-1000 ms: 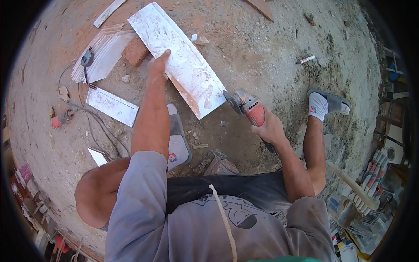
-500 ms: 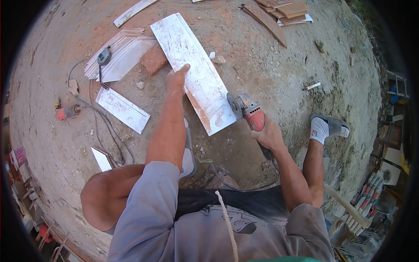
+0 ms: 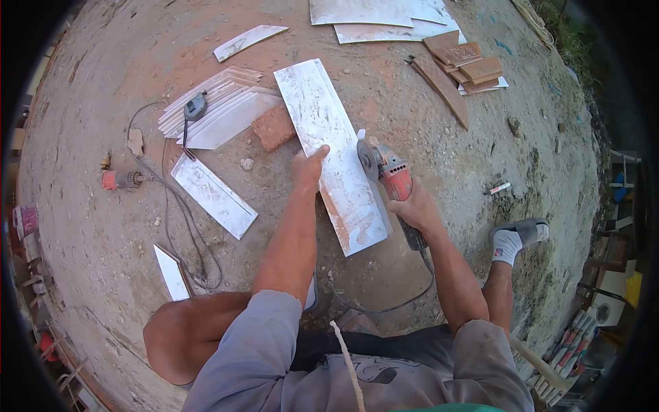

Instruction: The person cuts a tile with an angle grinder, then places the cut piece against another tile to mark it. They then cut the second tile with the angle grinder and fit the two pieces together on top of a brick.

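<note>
head view: hands [image 3: 310,167] grip tile [image 3: 336,141] and grinder [image 3: 397,182].

Dirt ground [image 3: 467,172]: brick [image 3: 272,129], fanned pale tiles [image 3: 232,125], brown tile pile [image 3: 480,69], marker [image 3: 500,188], red tool [image 3: 118,180].

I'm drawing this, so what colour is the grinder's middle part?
The grinder is red in its middle; it shows best in the head view.

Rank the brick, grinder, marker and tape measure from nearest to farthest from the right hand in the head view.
1. Grinder: in the right hand.
2. Marker: to the hand's right.
3. Brick: left of the white panel.
4. Tape measure: farther left, on the stacked pieces.
</note>
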The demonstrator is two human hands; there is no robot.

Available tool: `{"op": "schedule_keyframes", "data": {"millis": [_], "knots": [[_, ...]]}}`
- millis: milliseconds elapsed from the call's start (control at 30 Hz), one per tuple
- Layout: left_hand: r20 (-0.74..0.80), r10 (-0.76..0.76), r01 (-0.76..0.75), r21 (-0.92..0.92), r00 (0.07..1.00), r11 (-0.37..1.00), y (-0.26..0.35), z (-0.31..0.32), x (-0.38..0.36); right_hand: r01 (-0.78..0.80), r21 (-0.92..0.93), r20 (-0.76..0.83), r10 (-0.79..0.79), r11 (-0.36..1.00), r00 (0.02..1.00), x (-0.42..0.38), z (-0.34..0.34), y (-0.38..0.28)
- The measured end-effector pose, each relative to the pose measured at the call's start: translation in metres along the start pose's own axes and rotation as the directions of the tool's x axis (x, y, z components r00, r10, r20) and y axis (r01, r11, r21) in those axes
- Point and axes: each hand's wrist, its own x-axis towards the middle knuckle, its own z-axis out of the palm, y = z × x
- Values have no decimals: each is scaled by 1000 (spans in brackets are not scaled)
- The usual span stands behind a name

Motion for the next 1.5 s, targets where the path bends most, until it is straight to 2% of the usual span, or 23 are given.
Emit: {"op": "schedule_keyframes", "data": {"millis": [167,267,633,767,967,1033,1133,1300,1433,1500], "knots": [[-35,26,-22,105,999,994,-5,-2,1,41,21,-9,-40,999,999,38,0,-23],[-25,17,-16,42,1000,999,-3,0,-2,35,-10,-21,-36,999,999,56,-5,-46],[-60,40,-37,46,997,998,-13,-2,-1,138,36,-65,-135,990,989,142,-8,-109],[-72,38,-32,85,997,996,-4,0,-7,153,63,-91,-147,986,985,172,-7,-132],[-58,26,-17,154,998,988,3,0,-10,134,-6,-81,-134,991,988,208,-10,-173],[-45,23,-15,184,999,983,9,0,-10,173,-11,-204,-172,985,964,221,-4,-180],[-47,0,9,201,999,980,7,1,-10,141,10,-182,-137,990,974,239,-4,-196],[-37,8,0,203,999,979,12,0,-12,137,37,-196,-128,990,972,224,-6,-193],[-20,-3,8,301,1000,954,6,-6,-5,189,164,-238,-147,968,960,160,-28,-146],[-62,33,-13,296,998,955,11,-4,-10,196,252,-232,-138,948,963,112,-44,-117]]}}
